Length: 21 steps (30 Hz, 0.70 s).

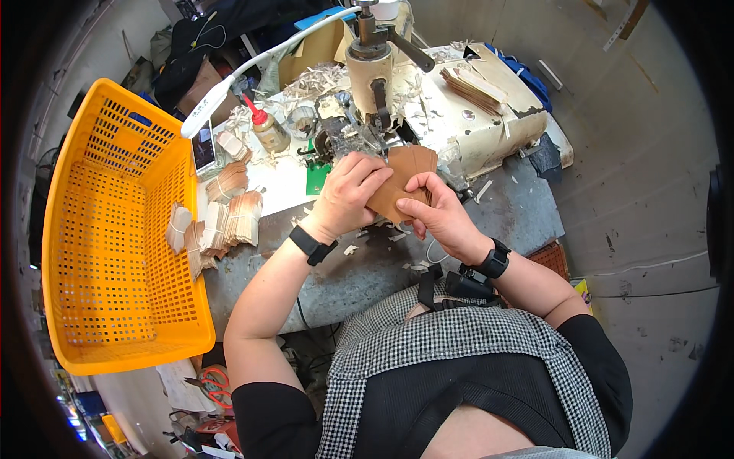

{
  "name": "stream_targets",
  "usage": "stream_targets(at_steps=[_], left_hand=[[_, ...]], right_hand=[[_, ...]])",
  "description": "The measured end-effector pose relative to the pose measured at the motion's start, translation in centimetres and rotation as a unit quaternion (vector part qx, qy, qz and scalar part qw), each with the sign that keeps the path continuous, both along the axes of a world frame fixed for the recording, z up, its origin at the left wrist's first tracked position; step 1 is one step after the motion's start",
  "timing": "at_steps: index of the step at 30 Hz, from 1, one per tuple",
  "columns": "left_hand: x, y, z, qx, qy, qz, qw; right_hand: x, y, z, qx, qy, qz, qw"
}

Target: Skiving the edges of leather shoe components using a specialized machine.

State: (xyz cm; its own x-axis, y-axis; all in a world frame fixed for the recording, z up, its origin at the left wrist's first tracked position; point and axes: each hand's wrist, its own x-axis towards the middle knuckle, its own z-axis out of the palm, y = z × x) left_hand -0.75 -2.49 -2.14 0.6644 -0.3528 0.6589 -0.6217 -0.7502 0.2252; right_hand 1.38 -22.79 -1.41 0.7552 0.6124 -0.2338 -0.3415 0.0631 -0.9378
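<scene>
A fanned stack of brown leather pieces (401,183) is held between my hands, just in front of a machine. My left hand (355,187) is closed on the stack's left side, its fingers bent over the top. On the right edge, my right hand (440,214) pinches the stack with the thumb on top and fingers partly hidden beneath. Behind my hands stands the machine's cream-coloured head (369,76) with a dark lever; its lower working parts are partly covered by my hands and the pieces.
Left of the worktable (275,275) is a yellow plastic basket (145,268). Banded bundles of pieces (241,218) lie beside it. A red-capped bottle (269,130), a white lamp (206,107) and pale scraps surround the machine. Another stack (472,93) rests on its cover; orange-handled scissors (216,385) are lower left.
</scene>
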Motion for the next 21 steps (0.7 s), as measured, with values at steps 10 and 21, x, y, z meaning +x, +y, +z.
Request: stream_targets(at_steps=[10,21], left_hand=[[-0.06,-0.17,-0.12,-0.005,-0.001,0.007,1.0],[-0.01,-0.16,-0.43,0.002,-0.001,0.013,1.0]], right_hand=[[0.1,-0.1,-0.2,0.006,0.0,0.003,1.0],[0.09,-0.08,-0.15,0.016,0.003,-0.004,1.0]])
